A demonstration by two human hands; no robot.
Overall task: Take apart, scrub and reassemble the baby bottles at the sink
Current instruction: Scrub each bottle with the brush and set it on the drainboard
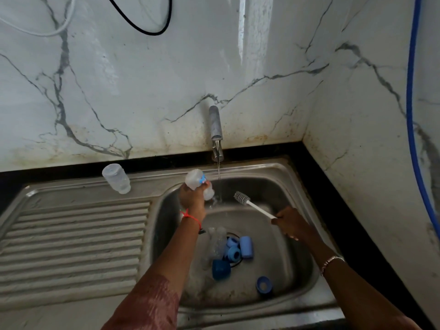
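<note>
My left hand (193, 198) grips a clear baby bottle (197, 181) with a blue print, tilted with its mouth down toward the running water. My right hand (291, 223) holds the white handle of a bottle brush (242, 198), whose grey bristle head points up-left, just right of the stream and apart from the bottle. A second clear bottle (116, 178) stands upside down on the drainboard's far edge. In the sink bowl (285, 186) lie another clear bottle (217, 244), blue collars and caps (234, 253) around the drain, and one blue ring (263, 285) nearer the front.
The steel tap (216, 129) runs a thin stream into the bowl. The ribbed drainboard (71, 246) stretches to the left. A marble wall rises behind and on the right, where a blue hose (413, 115) hangs. A black counter edge frames the sink.
</note>
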